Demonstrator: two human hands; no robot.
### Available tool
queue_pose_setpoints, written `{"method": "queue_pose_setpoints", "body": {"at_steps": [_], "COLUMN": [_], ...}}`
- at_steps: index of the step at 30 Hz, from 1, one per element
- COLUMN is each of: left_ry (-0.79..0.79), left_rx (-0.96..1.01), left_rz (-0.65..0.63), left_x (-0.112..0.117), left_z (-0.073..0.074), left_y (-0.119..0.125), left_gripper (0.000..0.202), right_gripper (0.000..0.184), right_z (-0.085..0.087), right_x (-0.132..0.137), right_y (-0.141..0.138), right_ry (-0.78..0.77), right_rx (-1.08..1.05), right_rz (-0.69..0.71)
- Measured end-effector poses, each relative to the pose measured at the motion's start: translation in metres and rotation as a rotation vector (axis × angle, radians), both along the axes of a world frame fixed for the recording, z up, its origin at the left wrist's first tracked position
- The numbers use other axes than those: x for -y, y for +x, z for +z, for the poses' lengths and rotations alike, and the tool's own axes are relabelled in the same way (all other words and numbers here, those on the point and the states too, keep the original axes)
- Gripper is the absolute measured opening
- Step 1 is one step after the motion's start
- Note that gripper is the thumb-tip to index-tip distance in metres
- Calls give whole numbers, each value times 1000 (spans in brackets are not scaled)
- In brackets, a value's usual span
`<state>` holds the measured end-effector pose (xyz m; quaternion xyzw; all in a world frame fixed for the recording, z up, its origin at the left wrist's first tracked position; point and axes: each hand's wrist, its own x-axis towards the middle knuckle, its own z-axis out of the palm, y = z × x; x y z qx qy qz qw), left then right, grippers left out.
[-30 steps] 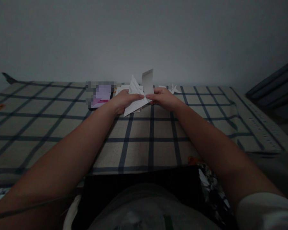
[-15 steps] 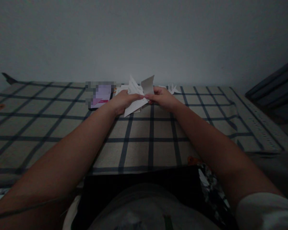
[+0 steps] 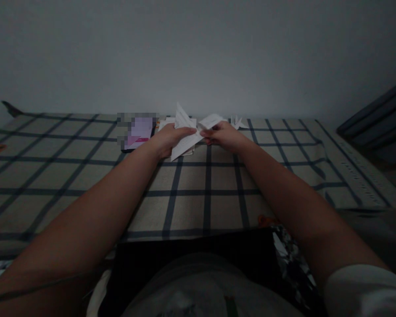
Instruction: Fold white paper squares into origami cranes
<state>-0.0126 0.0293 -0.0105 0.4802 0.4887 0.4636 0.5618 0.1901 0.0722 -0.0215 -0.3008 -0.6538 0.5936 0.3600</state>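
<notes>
Both my arms reach forward over a checked cloth [image 3: 191, 193] toward the far wall. My left hand [image 3: 168, 138] is closed on a folded white paper [image 3: 185, 141], its fingers pressing along a crease. My right hand [image 3: 222, 135] pinches the same paper at its right side, where a flap [image 3: 211, 120] lies folded down to the right. A pointed tip of the paper sticks up between the hands.
A phone with a lit purple screen [image 3: 139, 132] lies left of my left hand. A small folded paper figure [image 3: 238, 122] sits by the wall behind my right hand. More white sheets lie under the paper. A dark striped cushion [image 3: 376, 123] is at the right.
The paper flap that stood upright above my right hand has been folded down to the right and now lies low. Both hands have stayed in nearly the same place.
</notes>
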Motion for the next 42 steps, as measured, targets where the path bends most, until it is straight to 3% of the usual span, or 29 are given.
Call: {"method": "queue_pose_setpoints", "body": {"at_steps": [6, 19, 27, 34, 42], "left_ry": [-1, 75, 41, 63, 125], "left_rx": [10, -13, 1, 13, 80], "left_rz": [-52, 55, 45, 32, 80], "left_x": [3, 0, 0, -2, -1], "left_z": [2, -1, -1, -6, -2], "left_y": [1, 1, 2, 3, 4], "left_gripper": [41, 43, 43, 40, 44], "right_gripper": [25, 37, 29, 22, 25], "right_z": [1, 2, 0, -2, 9], "right_x": [1, 3, 0, 1, 3], "right_y": [1, 0, 2, 0, -2], "right_ry": [-15, 26, -31, -6, 13], "right_rx": [-4, -100, -35, 12, -81], "right_rz": [-15, -16, 15, -92, -201]}}
